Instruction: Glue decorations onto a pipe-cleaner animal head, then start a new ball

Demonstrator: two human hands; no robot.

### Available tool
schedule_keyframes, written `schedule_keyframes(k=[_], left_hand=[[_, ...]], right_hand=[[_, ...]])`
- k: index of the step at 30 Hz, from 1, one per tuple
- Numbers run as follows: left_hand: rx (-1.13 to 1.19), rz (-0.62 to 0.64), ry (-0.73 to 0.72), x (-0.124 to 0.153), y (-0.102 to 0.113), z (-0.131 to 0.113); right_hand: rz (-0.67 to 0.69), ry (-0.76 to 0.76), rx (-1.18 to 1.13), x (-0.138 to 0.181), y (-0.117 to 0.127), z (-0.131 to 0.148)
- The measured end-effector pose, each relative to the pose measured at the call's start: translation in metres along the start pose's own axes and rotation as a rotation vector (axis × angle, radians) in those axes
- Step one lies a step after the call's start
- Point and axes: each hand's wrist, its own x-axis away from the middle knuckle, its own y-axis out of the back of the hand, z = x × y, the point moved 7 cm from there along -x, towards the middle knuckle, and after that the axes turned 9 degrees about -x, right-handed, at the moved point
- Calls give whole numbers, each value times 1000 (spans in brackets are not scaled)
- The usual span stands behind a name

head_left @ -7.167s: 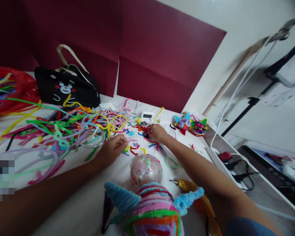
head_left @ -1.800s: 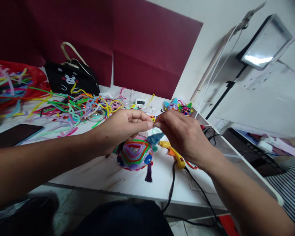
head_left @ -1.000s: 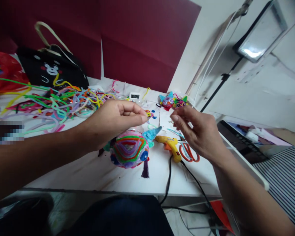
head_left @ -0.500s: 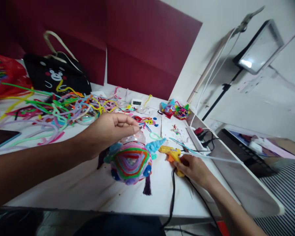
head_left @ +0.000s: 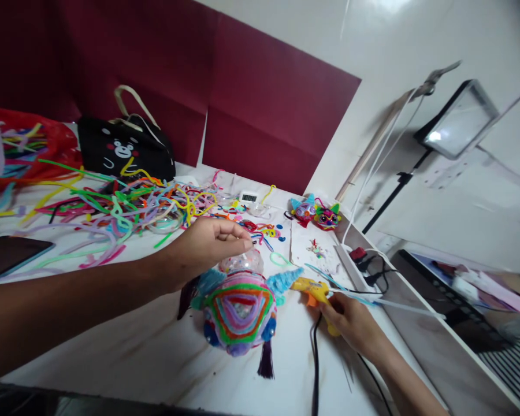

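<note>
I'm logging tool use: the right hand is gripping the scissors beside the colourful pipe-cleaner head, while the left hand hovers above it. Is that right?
Not quite. In the head view the right hand grips the yellow glue gun, not scissors. The rest holds: it is beside the pipe-cleaner head, and the left hand is above it.

My home craft corner: pipe cleaners (head_left: 112, 202) heaped across the white tabletop (head_left: 147, 352), a lamp (head_left: 457, 118) beside its right edge.

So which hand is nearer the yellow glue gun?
Right. The right hand is on the glue gun handle; the left hand is raised off to its left, above the pipe-cleaner figure.
</note>
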Motion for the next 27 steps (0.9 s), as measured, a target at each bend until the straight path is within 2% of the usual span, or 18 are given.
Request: schedule_keyframes(k=[5, 9, 11, 13, 15, 17, 22, 27], left_hand=[[-2, -29, 7, 1, 3, -4], [10, -55, 7, 1, 6, -6], [-3, -47, -2, 0, 5, -6], [-18, -33, -15, -1, 3, -7], [-41, -26, -22, -1, 1, -8], [-70, -21, -25, 0, -2, -9], [-89, 10, -58, 5, -10, -15], [-121, 13, -85, 8, -14, -19]], right_hand=[[-71, -10, -106, 3, 24, 2], [-190, -8, -191, 7, 49, 9], [-265, -3, -355, 11, 58, 15], [-335, -16, -636, 17, 64, 20], [-371, -35, -895, 26, 65, 26], [-371, -29, -1020, 34, 64, 34], [-353, 27, -1139, 56, 55, 44], [-356, -32, -1166, 80, 35, 57]])
